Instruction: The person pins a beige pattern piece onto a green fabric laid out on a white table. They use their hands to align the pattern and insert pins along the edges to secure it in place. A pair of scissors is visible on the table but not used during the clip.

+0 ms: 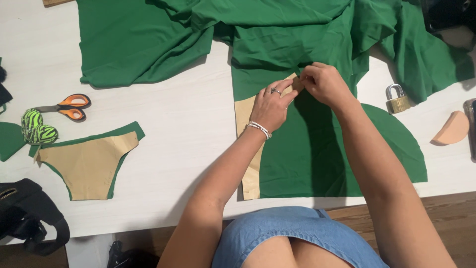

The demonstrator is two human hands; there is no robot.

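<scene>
A large green fabric (307,149) lies spread over the white table (178,129). A tan paper pattern piece (245,111) rests on its left edge, mostly under my arm. My left hand (271,105), with a ring and a beaded bracelet, presses flat on the pattern's upper end. My right hand (323,82) pinches at the pattern's top corner where paper and fabric meet. Whether a pin sits between its fingers is too small to tell.
Orange-handled scissors (67,106) and a green zebra-striped pincushion (35,129) lie at the left. A second tan pattern on cut green fabric (89,161) lies below them. A brass padlock (396,99) and a peach wedge (452,129) sit at the right. A black bag (27,213) hangs at the front left.
</scene>
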